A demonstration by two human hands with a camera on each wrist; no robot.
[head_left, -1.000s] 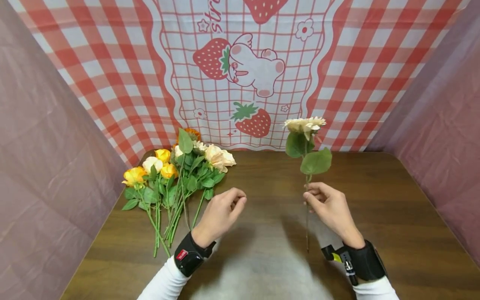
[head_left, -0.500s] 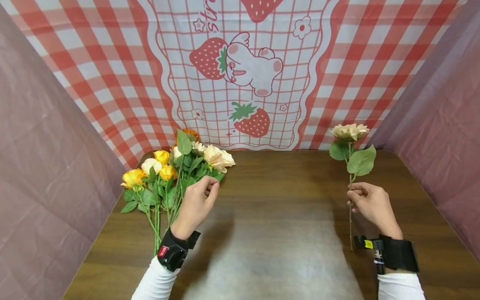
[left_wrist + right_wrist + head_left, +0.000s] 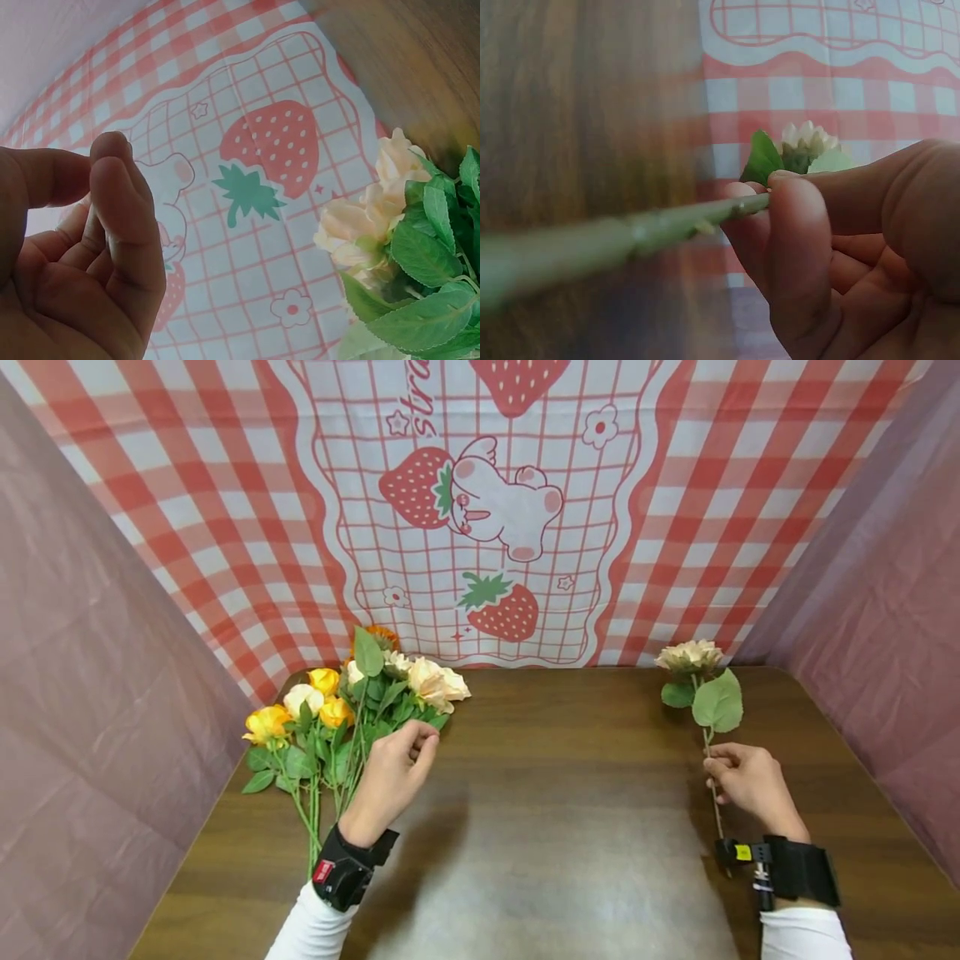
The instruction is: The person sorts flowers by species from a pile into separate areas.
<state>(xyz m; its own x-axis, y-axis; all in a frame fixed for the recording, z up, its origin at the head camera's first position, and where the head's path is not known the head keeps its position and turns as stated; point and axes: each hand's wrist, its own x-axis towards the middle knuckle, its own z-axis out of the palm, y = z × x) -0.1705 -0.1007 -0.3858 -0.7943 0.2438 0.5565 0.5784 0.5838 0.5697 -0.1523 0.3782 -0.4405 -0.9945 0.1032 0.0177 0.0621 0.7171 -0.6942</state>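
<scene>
My right hand (image 3: 752, 783) pinches the thin stem of a cream flower (image 3: 688, 657) between thumb and fingers, at the right of the table. Two broad green leaves (image 3: 718, 700) sit below its bloom. In the right wrist view the stem (image 3: 660, 227) runs out past the fingertips, with the pale bloom (image 3: 808, 142) beyond them. My left hand (image 3: 388, 777) hovers in front of the flower pile, its fingers loosely curled and holding nothing. That pile has yellow roses (image 3: 267, 725), white and peach blooms (image 3: 435, 683) and an orange flower (image 3: 384, 637); the left forearm hides some stems.
Brown wood-grain table (image 3: 555, 827) lies beneath both hands. Behind it hangs a red-and-white checked cloth (image 3: 708, 518) with strawberry prints. Pinkish curtains (image 3: 97, 693) close off both sides.
My right hand has carried the cream flower to the right, then lowered it, its bloom now tipping away and slightly left. My left hand has moved left toward the pile, then stayed there.
</scene>
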